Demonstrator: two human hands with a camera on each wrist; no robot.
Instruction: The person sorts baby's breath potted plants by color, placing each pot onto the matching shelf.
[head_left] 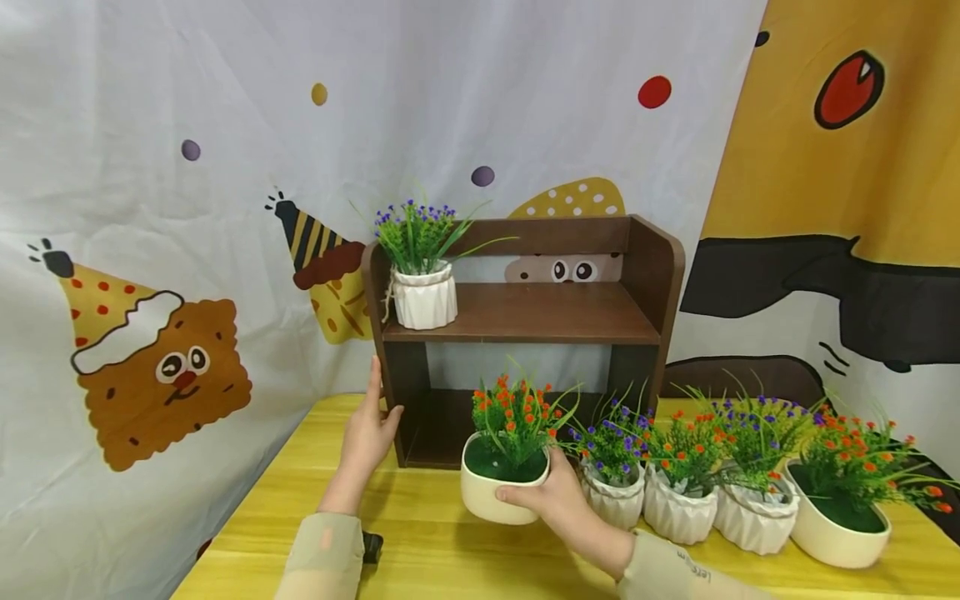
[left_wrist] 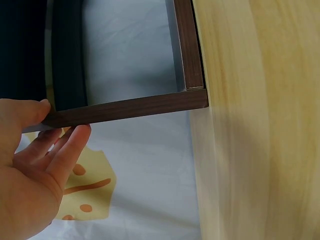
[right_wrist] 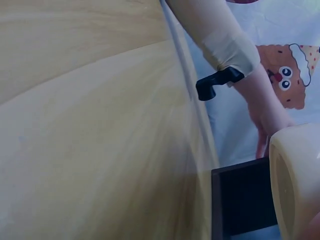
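A dark brown two-tier shelf stands on the wooden table. My left hand is at its left side panel, and in the left wrist view that hand pinches the panel's edge between thumb and fingers. My right hand grips an oval cream flowerpot with orange flowers, thumb across its front. The pot is held in front of the shelf's lower tier. In the right wrist view the pot appears tilted at the right edge.
A white pleated pot with purple flowers sits at the upper tier's left end. Several potted plants line the table's right, among them a white purple-flowered pot beside my right hand and an oval cream pot. A printed curtain hangs behind.
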